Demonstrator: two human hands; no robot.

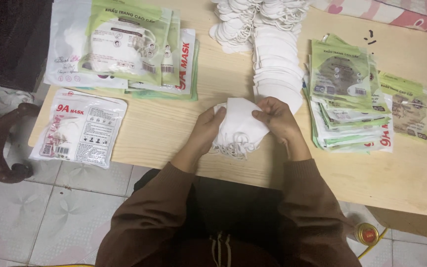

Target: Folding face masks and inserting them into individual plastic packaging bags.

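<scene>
Both your hands, left [204,129] and right [278,118], pinch a small stack of white masks [238,129] above the table's [174,133] near edge. Filled packets [124,44] lie far left of it, loose masks [275,69] just beyond, empty bags [347,94] right: plenty remains.

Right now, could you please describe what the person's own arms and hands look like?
Both arms wear long, loose brown sleeves of soft knit fabric, ending at the wrists. The left hand and right hand are bare: no gloves, and no rings or watch that can be made out. No markings show on the sleeves.
</scene>
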